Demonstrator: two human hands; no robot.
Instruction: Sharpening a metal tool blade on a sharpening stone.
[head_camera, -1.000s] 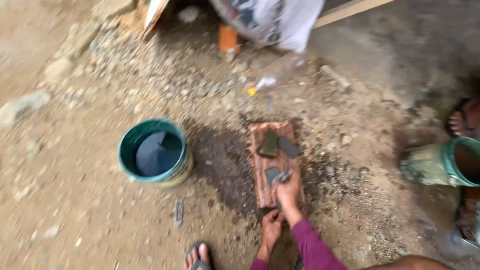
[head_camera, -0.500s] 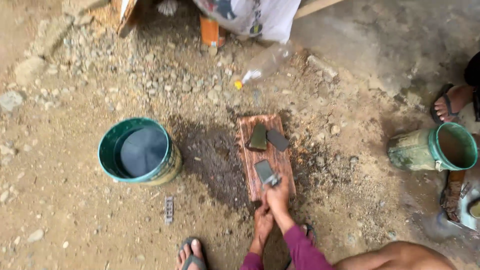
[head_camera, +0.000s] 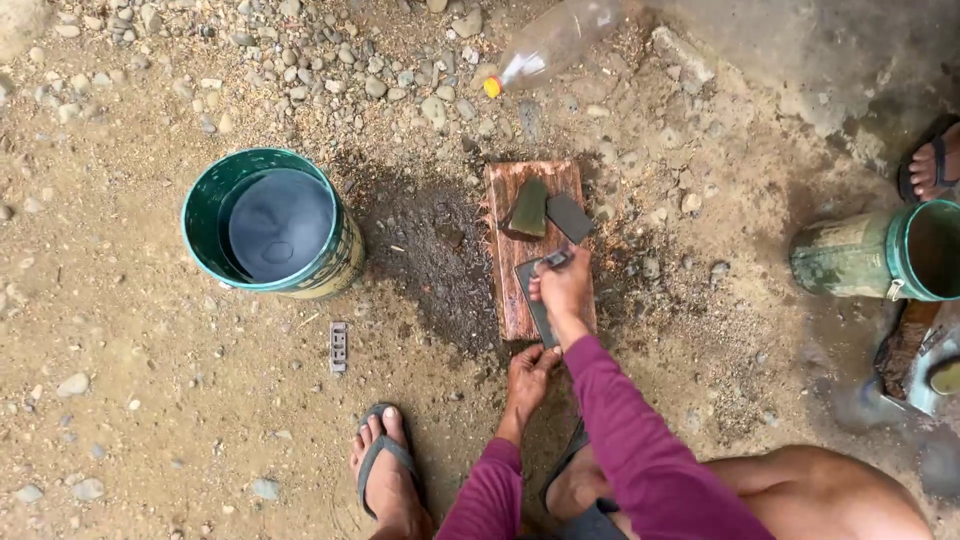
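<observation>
Left of the hands, one green bucket (head_camera: 272, 228) holds dark water; a second green container (head_camera: 885, 252) lies tipped at right. The right hand (head_camera: 563, 287) grips a small blade (head_camera: 553, 261) on a dark stone (head_camera: 537, 300). The left hand (head_camera: 528, 368) clamps the wooden board's (head_camera: 510, 300) near edge. Two more stones (head_camera: 548, 210) lie beyond. Open dirt surrounds.

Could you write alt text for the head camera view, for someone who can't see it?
Seen from above, a person crouched on gravelly dirt presses a flat dark blade onto a wet wooden board with the right hand, while the left hand holds the board's near end. A green bucket of water stands left of the board; two dark stones lie on its far end.
</observation>
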